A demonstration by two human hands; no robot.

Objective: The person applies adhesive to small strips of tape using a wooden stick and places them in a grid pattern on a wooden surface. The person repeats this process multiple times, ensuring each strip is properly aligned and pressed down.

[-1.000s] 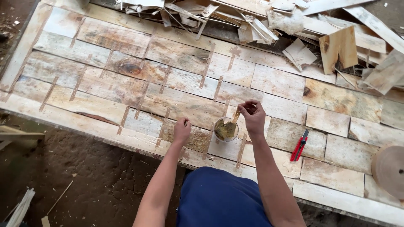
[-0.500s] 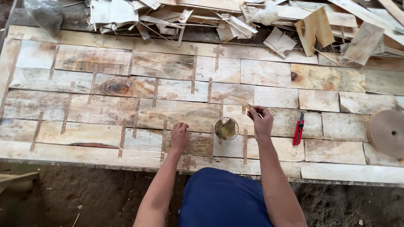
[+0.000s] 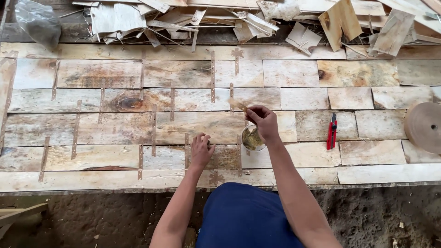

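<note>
Your right hand (image 3: 264, 121) is raised just above the small round white cup of yellowish-brown paste (image 3: 252, 138), fingers pinched shut on the handle of a thin pale wooden stick (image 3: 238, 105). The stick points up and to the left from your fingertips, out over the boards; it is blurred, so you cannot tell whether its tip carries any paste. The cup stands on the wide sheet of pale, patchwork veneer pieces (image 3: 115, 124), close to the near edge and right under your wrist.

Your left hand (image 3: 201, 149) lies on the veneer just left of the cup, palm down, fingers curled loosely and pressing on the wood. It holds nothing. The fingertips sit beside one of the narrow brown tape strips (image 3: 186, 150) that bridge the seams between pieces.

To the right of the cup, well apart from it, a red and black utility knife (image 3: 331, 131) lies flat on the veneer, its length running away from you. Further right, at the picture's edge, a large roll of brown paper tape (image 3: 425, 126) lies flat. Along the far side of the sheet lies a heap of broken, curled veneer scraps (image 3: 183, 18), and a grey plastic bag (image 3: 39, 23) sits at its left end. Your blue-clothed lap (image 3: 245, 216) is at the bottom, above bare dirt ground (image 3: 92, 216).
</note>
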